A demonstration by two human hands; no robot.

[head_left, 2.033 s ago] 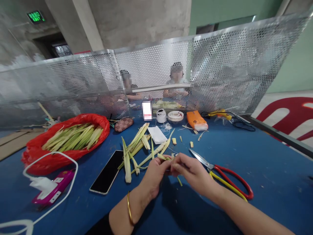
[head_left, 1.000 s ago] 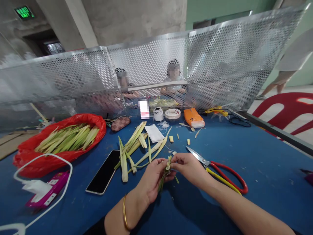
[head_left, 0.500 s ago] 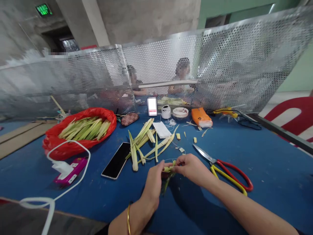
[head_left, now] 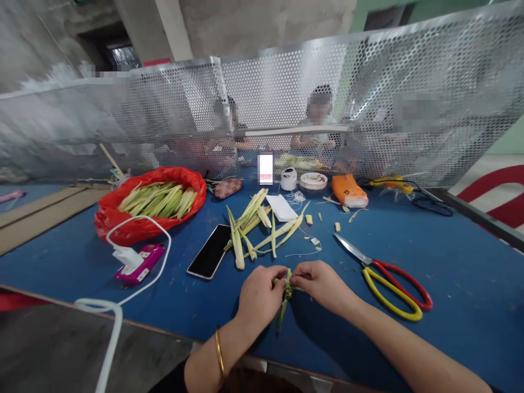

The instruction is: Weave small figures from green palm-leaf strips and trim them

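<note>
My left hand [head_left: 258, 297] and my right hand [head_left: 323, 284] meet over the blue table [head_left: 450, 262], both pinched on a small folded piece of green leaf strip [head_left: 286, 292] held between them. Its loose ends hang down below my fingers. A gold bangle sits on my left wrist. Loose pale green leaf strips [head_left: 257, 229] lie on the table just beyond my hands. Red and yellow scissors [head_left: 388, 275] lie to the right of my right hand.
A red bag of leaf strips [head_left: 153, 202] sits at the left, with a black phone [head_left: 210, 257] and a pink power bank with white cable [head_left: 137, 262] nearby. Thread spool [head_left: 289, 178], tape roll [head_left: 313, 181], orange box [head_left: 347, 191] and glue gun [head_left: 391, 184] line the perforated metal screen [head_left: 368, 82]. People sit behind it.
The view has shifted, so the table's near edge now shows. My hands stay together on the leaf piece, turning it; its ends now hang downward.
</note>
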